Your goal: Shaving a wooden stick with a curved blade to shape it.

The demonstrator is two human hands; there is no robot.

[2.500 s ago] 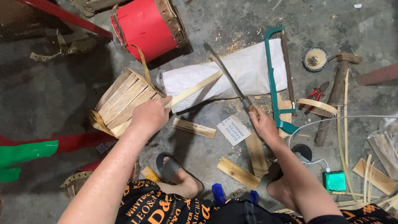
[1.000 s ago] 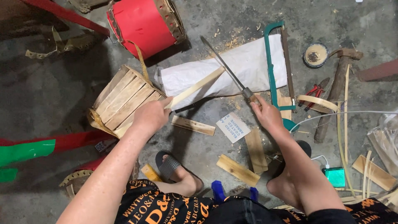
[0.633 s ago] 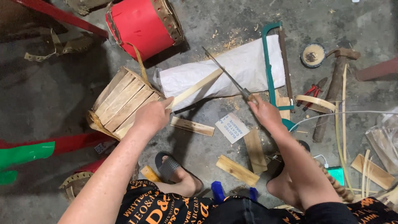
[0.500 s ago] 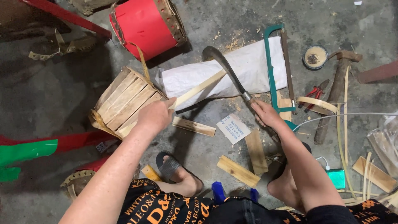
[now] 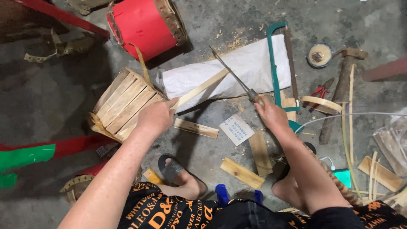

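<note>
We saw a grey concrete floor (image 5: 51,85), sawdust-strewn, carrying a red drum (image 5: 144,25), a white sack (image 5: 237,72), a teal hacksaw (image 5: 275,63), a hammer (image 5: 339,93) and cut wooden offcuts (image 5: 241,173).

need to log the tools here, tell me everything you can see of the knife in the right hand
The knife is a long, narrow, dark metal blade with a pale edge and a metal collar at its handle. The right hand grips the handle. The blade slants up and left over the white sack, its edge meeting the pale bamboo strip held by the left hand.
</note>
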